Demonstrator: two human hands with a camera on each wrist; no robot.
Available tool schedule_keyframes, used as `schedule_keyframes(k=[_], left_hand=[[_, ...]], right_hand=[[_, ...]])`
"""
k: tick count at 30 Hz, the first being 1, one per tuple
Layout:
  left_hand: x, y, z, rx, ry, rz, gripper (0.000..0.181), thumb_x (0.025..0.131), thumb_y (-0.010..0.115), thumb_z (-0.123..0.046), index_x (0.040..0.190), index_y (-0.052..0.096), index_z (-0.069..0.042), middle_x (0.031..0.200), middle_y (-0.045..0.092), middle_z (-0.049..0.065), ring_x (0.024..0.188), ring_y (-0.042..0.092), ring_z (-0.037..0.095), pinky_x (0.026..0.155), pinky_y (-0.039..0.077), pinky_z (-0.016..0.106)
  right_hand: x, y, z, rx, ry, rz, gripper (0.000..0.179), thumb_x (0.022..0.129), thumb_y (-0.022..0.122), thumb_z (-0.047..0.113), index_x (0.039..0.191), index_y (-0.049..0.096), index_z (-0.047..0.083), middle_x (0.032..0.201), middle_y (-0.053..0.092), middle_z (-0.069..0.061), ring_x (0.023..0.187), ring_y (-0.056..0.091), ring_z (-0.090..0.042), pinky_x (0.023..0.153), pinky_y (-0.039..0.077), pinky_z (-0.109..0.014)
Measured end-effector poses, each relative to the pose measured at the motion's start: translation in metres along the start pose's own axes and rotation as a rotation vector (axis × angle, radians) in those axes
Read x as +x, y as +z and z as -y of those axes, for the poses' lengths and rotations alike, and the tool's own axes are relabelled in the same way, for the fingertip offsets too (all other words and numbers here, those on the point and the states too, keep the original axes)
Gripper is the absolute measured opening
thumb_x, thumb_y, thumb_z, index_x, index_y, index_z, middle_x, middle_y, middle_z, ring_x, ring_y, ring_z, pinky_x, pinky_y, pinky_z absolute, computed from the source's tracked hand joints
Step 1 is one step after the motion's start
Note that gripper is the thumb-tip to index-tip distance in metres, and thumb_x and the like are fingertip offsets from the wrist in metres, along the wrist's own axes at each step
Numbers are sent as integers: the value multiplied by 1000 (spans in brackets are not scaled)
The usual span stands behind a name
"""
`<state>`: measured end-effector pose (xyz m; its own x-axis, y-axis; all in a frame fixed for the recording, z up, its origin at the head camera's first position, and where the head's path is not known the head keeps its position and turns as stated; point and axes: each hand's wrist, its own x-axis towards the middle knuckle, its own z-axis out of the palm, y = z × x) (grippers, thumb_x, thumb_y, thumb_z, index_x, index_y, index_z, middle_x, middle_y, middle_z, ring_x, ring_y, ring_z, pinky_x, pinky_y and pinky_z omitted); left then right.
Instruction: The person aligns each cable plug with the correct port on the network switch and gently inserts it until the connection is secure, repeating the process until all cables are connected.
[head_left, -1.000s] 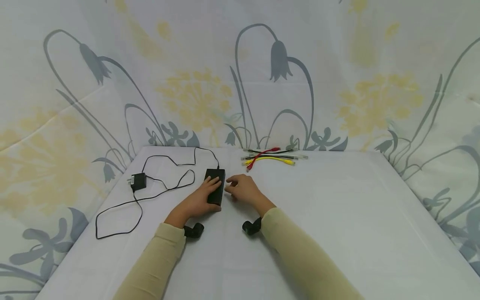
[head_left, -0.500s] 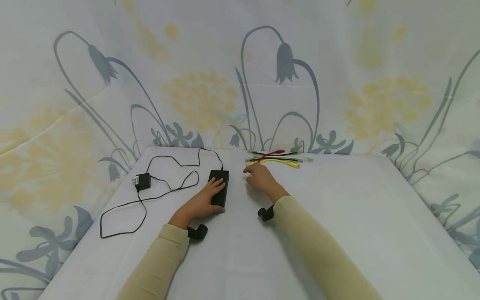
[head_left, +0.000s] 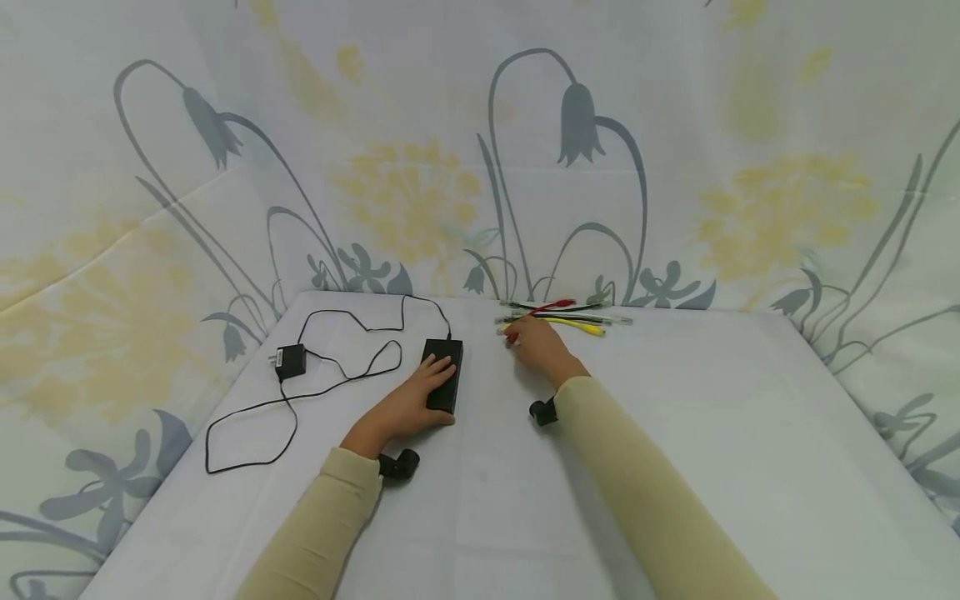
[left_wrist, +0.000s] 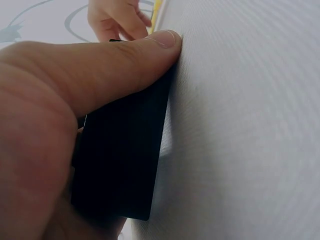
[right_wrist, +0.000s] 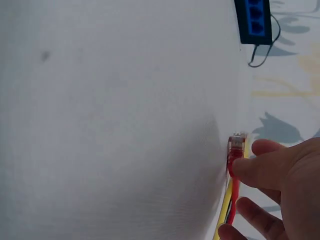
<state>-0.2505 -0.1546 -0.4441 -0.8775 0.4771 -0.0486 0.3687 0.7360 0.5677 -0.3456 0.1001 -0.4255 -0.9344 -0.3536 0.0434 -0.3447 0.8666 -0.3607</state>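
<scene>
My left hand [head_left: 408, 406] lies over a black network switch [head_left: 444, 398], its fingers spread across the top. Its thumb [left_wrist: 125, 62] presses along the switch's near end in the left wrist view. Blue ports [right_wrist: 256, 27] line the switch's side in the right wrist view. At the left end of a pile of short network cables, my right hand [head_left: 538, 343] pinches a red network cable [head_left: 512, 340] by its plug. The thumb covers part of the red plug [right_wrist: 235, 152], whose clear tip points away from the fingers; the index fingertip is beside it.
A yellow cable [head_left: 581, 326], black ones and a grey one lie in the pile by the back wall. Left of the switch, a black power adapter [head_left: 290, 361] lies with its thin cord [head_left: 262, 462] looped over the white table. Patterned cloth [head_left: 420, 208] hangs behind.
My right hand has moved right and away from me, from beside the switch to the cables, and taken the red cable's plug. The left hand has stayed on the switch. The view has shifted slightly.
</scene>
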Motion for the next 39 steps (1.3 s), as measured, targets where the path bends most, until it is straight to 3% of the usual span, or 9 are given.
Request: schedule_keyframes(k=[10, 17, 23, 34, 39], left_hand=[[-1, 1, 0, 2, 2, -7, 83, 86, 73, -34, 153, 28, -13, 164, 14, 0, 152, -1, 26, 119, 20, 53], [-1, 1, 1, 7, 4, -10, 83, 87, 72, -34, 154, 28, -13, 164, 14, -1, 152, -1, 25, 119, 20, 52], [-1, 1, 1, 11, 3, -11, 83, 87, 73, -33, 154, 28, -13, 164, 14, 0, 152, -1, 26, 119, 20, 53], [-1, -1, -3, 19, -3, -4, 83, 87, 72, -34, 154, 28, -13, 164, 15, 0, 152, -1, 27, 118, 21, 53], [-2, -1, -3, 19, -8, -5, 83, 87, 73, -34, 154, 29, -13, 164, 15, 0, 152, -1, 27, 119, 21, 53]], right_hand=[[7, 0, -2, -107, 31, 37, 28, 96, 56, 14, 120, 70, 17, 119, 65, -8, 115, 58, -31, 100, 46, -45], [8, 0, -3, -281, -65, 19, 22, 96, 57, 15, 107, 75, 18, 109, 65, -7, 107, 61, -29, 94, 50, -44], [6, -1, 0, -349, -87, 36, 14, 95, 61, 15, 94, 74, 18, 102, 63, -4, 102, 57, -27, 88, 51, -44], [4, -13, -2, -478, -197, -50, 21, 97, 60, 18, 112, 73, 18, 121, 67, -2, 111, 57, -29, 100, 46, -48], [0, -26, -5, -484, -246, -72, 16, 94, 65, 22, 108, 68, 14, 106, 72, -4, 100, 64, -27, 91, 48, -45]])
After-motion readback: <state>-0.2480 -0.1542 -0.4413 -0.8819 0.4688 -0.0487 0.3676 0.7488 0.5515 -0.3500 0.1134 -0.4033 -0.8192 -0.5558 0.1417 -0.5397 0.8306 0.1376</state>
